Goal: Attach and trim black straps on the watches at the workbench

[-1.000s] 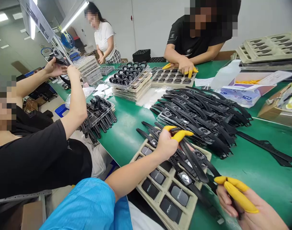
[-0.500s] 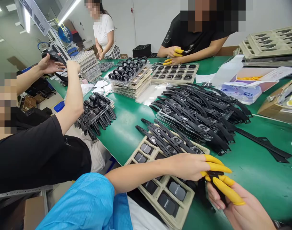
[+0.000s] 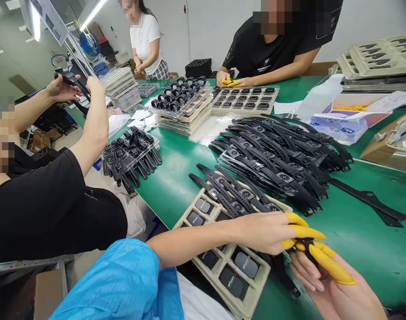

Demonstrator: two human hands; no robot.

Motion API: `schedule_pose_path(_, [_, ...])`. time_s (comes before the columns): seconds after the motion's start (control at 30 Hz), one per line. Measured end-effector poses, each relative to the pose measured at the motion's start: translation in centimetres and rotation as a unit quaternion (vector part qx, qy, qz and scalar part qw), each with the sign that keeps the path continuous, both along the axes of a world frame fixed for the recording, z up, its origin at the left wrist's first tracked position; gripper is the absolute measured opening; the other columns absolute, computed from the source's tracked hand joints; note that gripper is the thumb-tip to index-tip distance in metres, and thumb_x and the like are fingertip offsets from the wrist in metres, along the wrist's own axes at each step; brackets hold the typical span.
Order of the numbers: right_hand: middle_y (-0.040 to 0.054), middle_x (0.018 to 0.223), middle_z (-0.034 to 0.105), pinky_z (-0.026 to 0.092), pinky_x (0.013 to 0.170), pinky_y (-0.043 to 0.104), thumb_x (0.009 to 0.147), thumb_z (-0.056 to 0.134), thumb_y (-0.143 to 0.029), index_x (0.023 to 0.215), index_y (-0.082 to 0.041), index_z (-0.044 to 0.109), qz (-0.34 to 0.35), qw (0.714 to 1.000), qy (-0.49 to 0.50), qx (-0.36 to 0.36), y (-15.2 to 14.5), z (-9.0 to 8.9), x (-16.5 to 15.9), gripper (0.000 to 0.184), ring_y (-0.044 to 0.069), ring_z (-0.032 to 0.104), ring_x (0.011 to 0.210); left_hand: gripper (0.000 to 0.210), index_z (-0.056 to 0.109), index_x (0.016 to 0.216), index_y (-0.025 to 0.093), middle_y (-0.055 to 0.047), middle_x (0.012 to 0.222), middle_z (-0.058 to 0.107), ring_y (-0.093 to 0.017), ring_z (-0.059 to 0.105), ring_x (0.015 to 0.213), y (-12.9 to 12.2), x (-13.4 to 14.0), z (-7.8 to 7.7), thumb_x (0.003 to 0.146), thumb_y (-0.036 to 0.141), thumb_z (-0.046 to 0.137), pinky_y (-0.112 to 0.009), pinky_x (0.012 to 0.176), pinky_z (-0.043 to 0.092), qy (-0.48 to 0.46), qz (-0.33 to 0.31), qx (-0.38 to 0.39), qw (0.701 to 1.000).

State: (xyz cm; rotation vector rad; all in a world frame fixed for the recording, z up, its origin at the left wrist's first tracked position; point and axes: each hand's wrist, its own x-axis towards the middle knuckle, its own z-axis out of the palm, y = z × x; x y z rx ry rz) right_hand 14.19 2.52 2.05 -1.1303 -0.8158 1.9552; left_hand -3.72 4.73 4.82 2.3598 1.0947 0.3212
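Note:
Yellow finger cots cover several fingertips of both my hands. My left hand (image 3: 272, 232) reaches across from the left and is closed on a black smartwatch (image 3: 304, 242). From the lower right, my right hand (image 3: 339, 278) grips the same watch between thumb and fingers. Much of the watch is hidden by the fingers; a dark strap (image 3: 289, 275) hangs below the hands. Under my left forearm lies a beige tray (image 3: 256, 306) with square dark pieces in its compartments. Several strapped watches (image 3: 238, 193) rest across the tray's far end.
A large heap of strapped watches (image 3: 276, 155) lies beyond my hands. Loose black straps (image 3: 369, 202) are on the green table (image 3: 356, 235) to the right. Stacked trays (image 3: 186, 120) stand farther back. A co-worker's arm (image 3: 92, 120) is raised at left; another person works across the table.
Both my hands have shifted slightly right with the watch still between them. Across the table, the co-worker's gloved-fingertip hands have come together.

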Motion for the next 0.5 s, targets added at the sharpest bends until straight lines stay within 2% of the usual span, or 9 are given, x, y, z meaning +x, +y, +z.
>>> schedule_pose_path(0.1, [-0.0002, 0.052, 0.040, 0.035, 0.034, 0.020, 0.063, 0.094, -0.057, 0.056, -0.020, 0.050, -0.019, 1.000, -0.013, -0.010, 0.0, 0.3, -0.1, 0.058, 0.010, 0.032, 0.043, 0.052, 0.050, 0.148, -0.008, -0.020, 0.140, 0.060, -0.023, 0.053, 0.139, 0.5, -0.1, -0.2, 0.105, 0.017, 0.034, -0.027, 0.122, 0.040, -0.001, -0.048, 0.025, 0.999])
schedule_pose_path(0.23, [-0.0001, 0.053, 0.037, 0.032, 0.033, 0.020, 0.057, 0.096, -0.059, 0.056, -0.021, 0.051, -0.020, 0.999, -0.033, -0.032, 0.0, -0.3, 0.0, 0.059, 0.010, 0.029, 0.044, 0.052, 0.054, 0.145, -0.006, -0.020, 0.133, 0.064, -0.027, 0.055, 0.132, 0.6, -0.2, -0.6, 0.105, 0.023, 0.037, -0.034, 0.120, 0.040, 0.047, -0.056, 0.058, 0.996])
schedule_pose_path(0.37, [0.0007, 0.055, 0.037, 0.031, 0.036, 0.022, 0.061, 0.095, -0.057, 0.058, -0.022, 0.053, 0.010, 0.998, -0.056, -0.030, 0.1, -1.3, 0.5, 0.054, 0.010, 0.029, 0.046, 0.052, 0.057, 0.143, -0.004, -0.022, 0.132, 0.064, -0.028, 0.057, 0.128, 0.5, -0.4, -0.8, 0.104, 0.027, 0.041, -0.037, 0.115, 0.043, 0.067, -0.070, 0.058, 0.994])
schedule_pose_path(0.5, [0.0014, 0.053, 0.033, 0.026, 0.037, 0.028, 0.067, 0.086, -0.064, 0.058, -0.025, 0.052, 0.004, 0.997, -0.077, 0.017, -0.1, -0.9, 0.2, 0.052, 0.013, 0.026, 0.044, 0.052, 0.053, 0.145, -0.006, -0.019, 0.137, 0.064, -0.023, 0.056, 0.131, 0.6, -0.5, -0.8, 0.106, 0.023, 0.036, -0.029, 0.122, 0.038, -0.001, -0.057, 0.019, 0.998])
